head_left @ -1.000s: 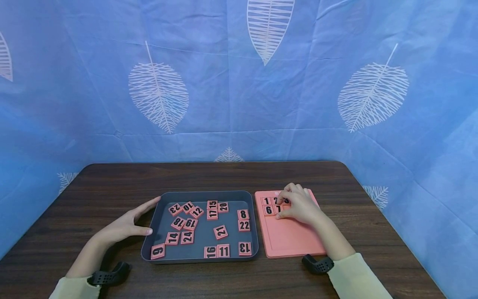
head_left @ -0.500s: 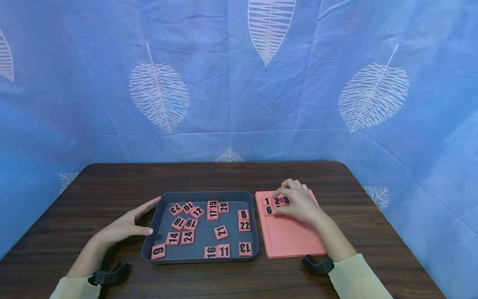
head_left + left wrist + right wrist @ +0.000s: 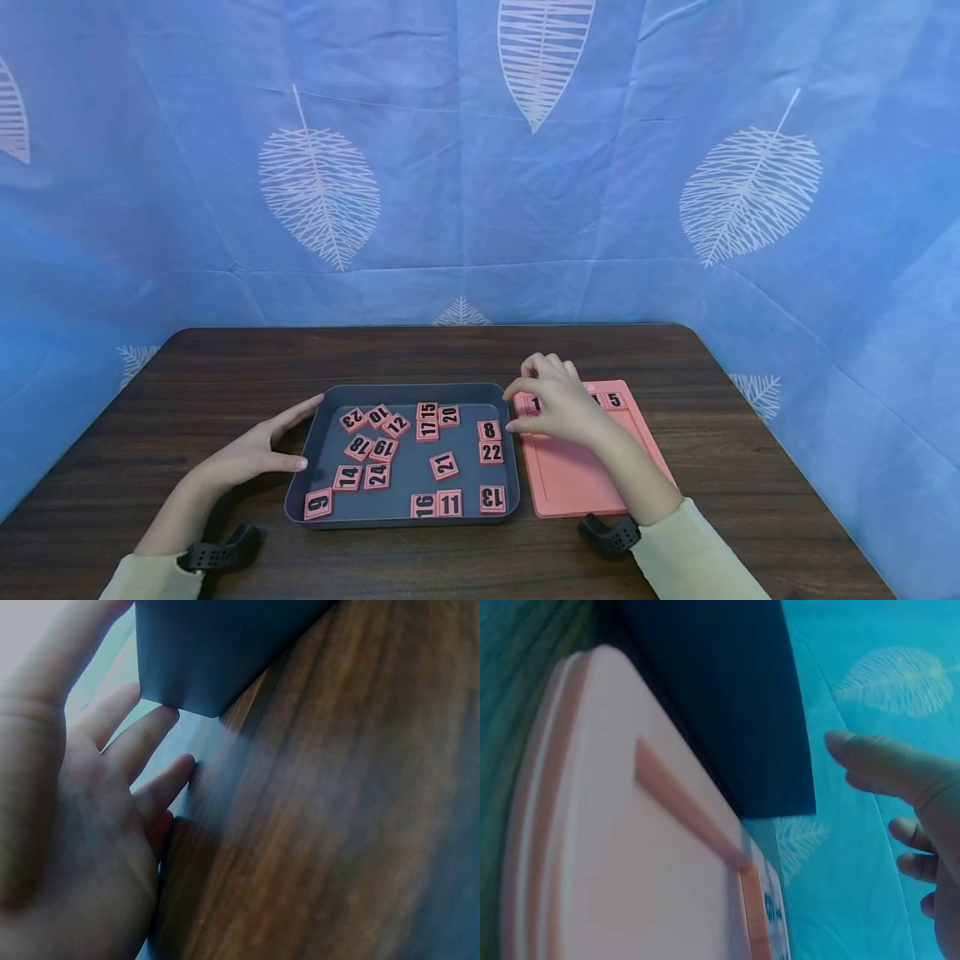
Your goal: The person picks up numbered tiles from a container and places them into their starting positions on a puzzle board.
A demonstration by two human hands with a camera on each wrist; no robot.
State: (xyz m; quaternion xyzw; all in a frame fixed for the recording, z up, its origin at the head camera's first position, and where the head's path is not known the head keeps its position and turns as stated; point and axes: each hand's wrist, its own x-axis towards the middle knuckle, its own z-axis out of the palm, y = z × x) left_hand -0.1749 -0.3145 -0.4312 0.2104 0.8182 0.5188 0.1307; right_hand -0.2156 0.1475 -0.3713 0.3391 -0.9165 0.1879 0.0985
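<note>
A dark grey tray (image 3: 412,475) holding several loose pink number tiles lies mid-table in the head view. My left hand (image 3: 247,454) is at its left side, fingers and thumb extended; the left wrist view shows fingertips at the tray's outer wall (image 3: 217,660). Over the gap between the tray and the pink board (image 3: 562,487) hovers my right hand (image 3: 558,404), thumb and forefinger apart with nothing between them. The 8 tile (image 3: 489,430) and 22 tile (image 3: 491,452) lie nearest its fingertips. On the board, tiles 1 (image 3: 535,403) and 5 (image 3: 614,400) show; the hand hides others.
Everything lies on a dark wood-grain table (image 3: 345,354). Behind it hangs a blue cloth (image 3: 420,208) printed with white leaves. Black bands (image 3: 225,550) sit on both wrists. Tiles 16 (image 3: 423,505), 11 (image 3: 449,503) and 13 (image 3: 492,499) lie along the tray's front wall.
My right hand has moved left, off the board's tile rows to the tray's right rim. Its 5 tile is now uncovered, while tiles 2 and 3 are hidden. The left hand stays put.
</note>
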